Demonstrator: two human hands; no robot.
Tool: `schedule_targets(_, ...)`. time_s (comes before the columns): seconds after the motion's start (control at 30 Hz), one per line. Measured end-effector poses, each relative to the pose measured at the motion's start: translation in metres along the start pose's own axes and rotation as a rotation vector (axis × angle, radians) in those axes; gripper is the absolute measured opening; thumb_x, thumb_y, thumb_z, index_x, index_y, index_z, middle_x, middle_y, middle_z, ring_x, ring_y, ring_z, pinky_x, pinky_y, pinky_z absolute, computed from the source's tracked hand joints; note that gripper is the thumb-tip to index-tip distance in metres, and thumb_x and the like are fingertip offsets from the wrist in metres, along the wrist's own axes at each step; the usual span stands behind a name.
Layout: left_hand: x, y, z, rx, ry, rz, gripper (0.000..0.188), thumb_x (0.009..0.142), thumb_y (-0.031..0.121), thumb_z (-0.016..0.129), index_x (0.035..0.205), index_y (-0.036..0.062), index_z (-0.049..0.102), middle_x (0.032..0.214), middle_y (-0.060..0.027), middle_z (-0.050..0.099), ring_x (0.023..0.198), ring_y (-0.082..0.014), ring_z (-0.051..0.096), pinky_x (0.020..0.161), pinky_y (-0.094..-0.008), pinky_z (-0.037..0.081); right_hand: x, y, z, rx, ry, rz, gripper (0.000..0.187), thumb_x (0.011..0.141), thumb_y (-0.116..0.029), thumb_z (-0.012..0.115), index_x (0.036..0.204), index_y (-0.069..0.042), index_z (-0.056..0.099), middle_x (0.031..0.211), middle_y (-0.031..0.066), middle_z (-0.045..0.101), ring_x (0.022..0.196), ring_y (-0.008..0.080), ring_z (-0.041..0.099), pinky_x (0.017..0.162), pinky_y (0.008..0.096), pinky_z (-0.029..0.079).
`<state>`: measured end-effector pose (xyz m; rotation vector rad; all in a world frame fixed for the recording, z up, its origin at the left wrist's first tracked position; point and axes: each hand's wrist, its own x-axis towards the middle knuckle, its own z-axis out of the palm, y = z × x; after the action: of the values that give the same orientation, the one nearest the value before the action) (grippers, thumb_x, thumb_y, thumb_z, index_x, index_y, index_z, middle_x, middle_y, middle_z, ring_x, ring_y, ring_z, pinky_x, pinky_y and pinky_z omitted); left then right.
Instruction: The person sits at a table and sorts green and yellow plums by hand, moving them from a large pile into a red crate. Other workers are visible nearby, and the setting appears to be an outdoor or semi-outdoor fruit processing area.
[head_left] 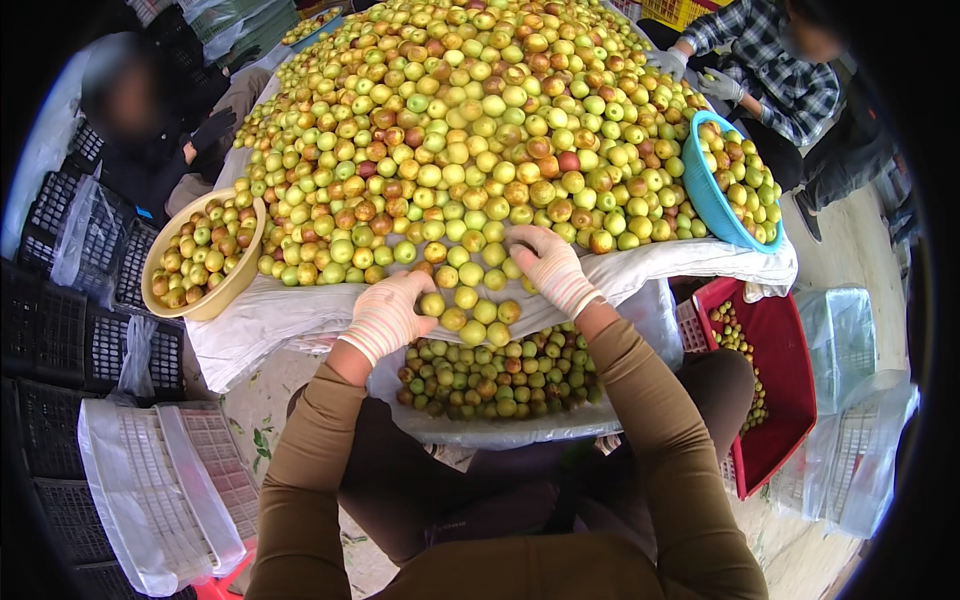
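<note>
A large heap of jujubes (450, 150), small round fruits from yellow-green to reddish brown, covers the cloth-draped table (300, 310) in front of me. Both my hands wear pale gloves with striped cuffs. My left hand (392, 312) is at the table's near edge, thumb and fingers apart, with a yellow jujube (432, 304) in the gap. My right hand (550, 265) bends over the edge opposite, fingertips touching fruit, grasping none that I can see. Between the hands several yellow jujubes (483, 312) run down over the edge, above a plastic-lined container (470, 432) of greener jujubes.
A tan basin (255, 262) of browner fruit stands left, a blue basket (693, 165) right. A red crate (790, 400) with some fruit lies by my right knee. Black crates (45, 320) and plastic-wrapped crates (160, 480) line the left. Two people sit across, one in gloves (722, 87).
</note>
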<state>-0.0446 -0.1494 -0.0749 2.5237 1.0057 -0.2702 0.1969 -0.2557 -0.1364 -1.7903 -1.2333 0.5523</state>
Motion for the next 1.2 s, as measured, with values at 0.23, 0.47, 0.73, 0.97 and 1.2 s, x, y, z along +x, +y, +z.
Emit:
schedule_targets(0.23,-0.003,-0.001,0.002,-0.013,0.083,-0.055,0.050,0.072,0.027,0.079,0.116,0.0087,0.063,0.113,-0.0152,0.065,0.104,-0.0345,0.064,0.090,-0.0428,0.052,0.002,-0.085,0.055,-0.837,-0.237,-0.351,0.033,0.078,-0.037,0.075,0.102,-0.015,0.072,0.099,0.0048,0.065,0.106,0.0275,0.058,0.092,0.0411,0.045)
schedule_targets(0.47,-0.008,-0.009,0.004,-0.059,0.142,-0.033,0.048,0.072,0.027,0.079,0.113,0.0073,0.064,0.110,-0.0161,0.065,0.102,-0.0346,0.064,0.088,-0.0415,0.052,-0.003,-0.046,0.054,-0.371,-0.119,-0.417,0.048,0.078,-0.040,0.077,0.116,-0.013,0.066,0.107,0.0113,0.065,0.104,0.0331,0.062,0.091,0.0451,0.048)
schedule_targets(0.73,-0.002,-0.004,0.007,-0.043,0.106,-0.054,0.049,0.073,0.026,0.080,0.116,0.0091,0.065,0.115,-0.0153,0.065,0.106,-0.0341,0.063,0.091,-0.0415,0.052,-0.040,-0.041,0.015,0.715,-0.230,0.074,0.042,0.087,-0.005,0.074,0.127,-0.008,0.060,0.108,0.0005,0.064,0.092,0.0086,0.059,0.085,0.0261,0.053)
schedule_targets(0.97,-0.003,-0.002,0.009,-0.027,0.126,-0.059,0.052,0.073,0.025,0.081,0.119,0.0085,0.064,0.116,-0.0152,0.064,0.106,-0.0339,0.063,0.092,-0.0411,0.051,-0.044,-0.031,0.009,0.781,-0.198,0.029,0.036,0.099,-0.021,0.064,0.131,-0.004,0.060,0.119,0.0054,0.064,0.099,0.0124,0.061,0.089,0.0283,0.053)
schedule_targets(1.2,-0.002,-0.003,0.011,-0.027,0.118,-0.074,0.052,0.073,0.025,0.081,0.118,0.0080,0.064,0.116,-0.0154,0.064,0.105,-0.0341,0.063,0.090,-0.0413,0.052,-0.045,-0.033,0.006,0.809,-0.129,0.113,0.031,0.101,-0.021,0.062,0.126,-0.002,0.065,0.107,0.0049,0.068,0.094,0.0106,0.063,0.084,0.0262,0.055)
